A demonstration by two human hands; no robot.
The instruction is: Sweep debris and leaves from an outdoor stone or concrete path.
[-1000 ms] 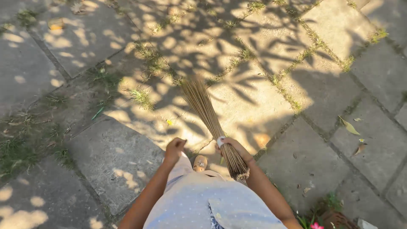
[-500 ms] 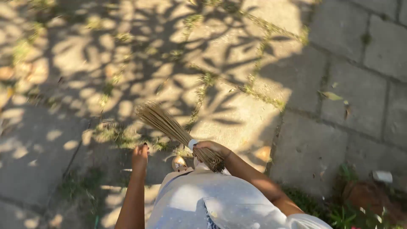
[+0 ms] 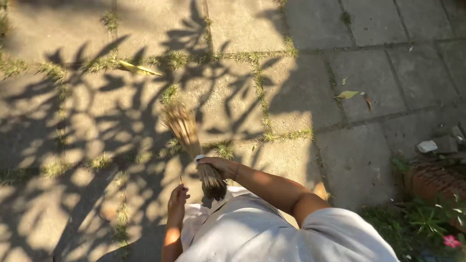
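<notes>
Broom [image 3: 187,133] of bundled dry sticks sits in my grip, low in front of my body, its loose bristle end fanned out over a sunlit paving slab [image 3: 73,140] and a grassy seam between the slabs, its bound butt end pointing back toward my waist. Going from the left: leafy shadows spread across the paving, tufts of grass [image 3: 104,60] grow along the joints, and a long yellowish dry leaf [image 3: 138,69] lies near the upper seam, well apart from the bristles. My left hand [image 3: 177,200] hangs just beside my pale shirt [image 3: 252,233], fingers curled in loosely; it holds a thin sliver of something between the fingertips, too small to make out. My right hand [image 3: 219,166] is wrapped tight around the broom just behind the white band [image 3: 199,157] that ties the sticks. Further right, a curled green-yellow leaf [image 3: 346,94] lies on a shaded slab, and at the right edge are a small pale block [image 3: 427,146], a reddish brick border [image 3: 432,180] and green plants with one pink flower [image 3: 451,240].
</notes>
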